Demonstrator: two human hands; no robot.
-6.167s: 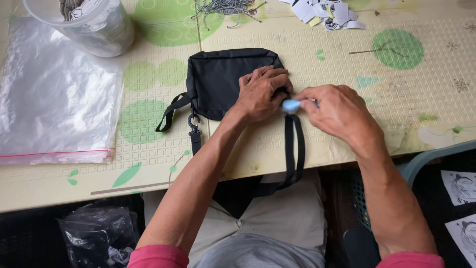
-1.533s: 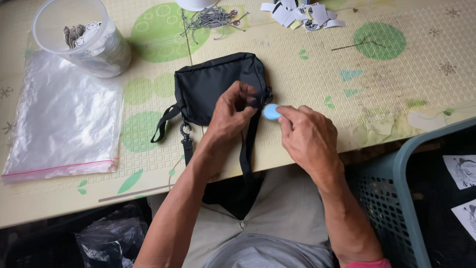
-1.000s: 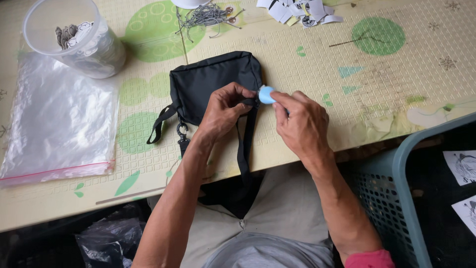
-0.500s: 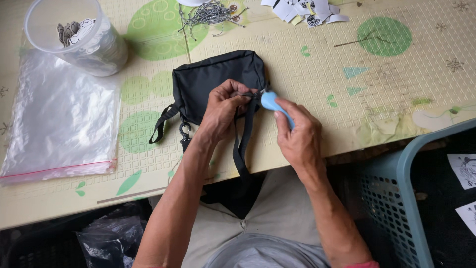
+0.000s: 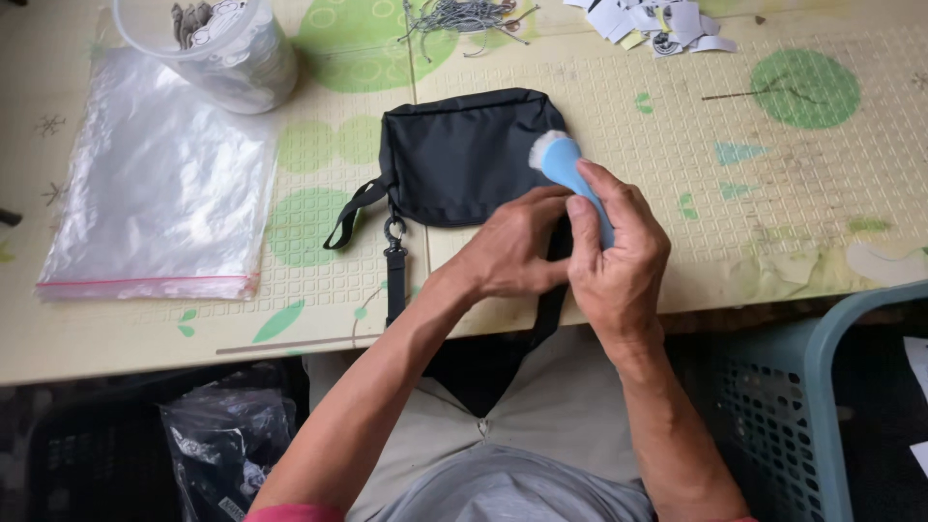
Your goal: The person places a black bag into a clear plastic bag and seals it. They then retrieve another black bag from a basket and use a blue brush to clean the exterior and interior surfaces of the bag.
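Note:
A small black fabric bag [image 5: 464,155] lies flat on the patterned table mat, its strap [image 5: 394,275] and clip trailing toward me over the table edge. My right hand [image 5: 619,261] grips a light blue brush-like tool [image 5: 570,174] with a white bristle head that rests on the bag's right end. My left hand [image 5: 507,251] presses down on the bag's lower right corner, right beside the right hand, and hides that corner.
A clear plastic zip bag [image 5: 159,184] lies at the left. A clear tub [image 5: 217,43] with small metal parts stands at the back left. Loose wire pieces [image 5: 464,14] and paper scraps [image 5: 657,19] lie at the far edge. A teal basket [image 5: 822,406] sits at my right.
My right hand has turned the blue tool upright, so its bristle head now points onto the bag. Both hands have stayed at the bag's right corner throughout.

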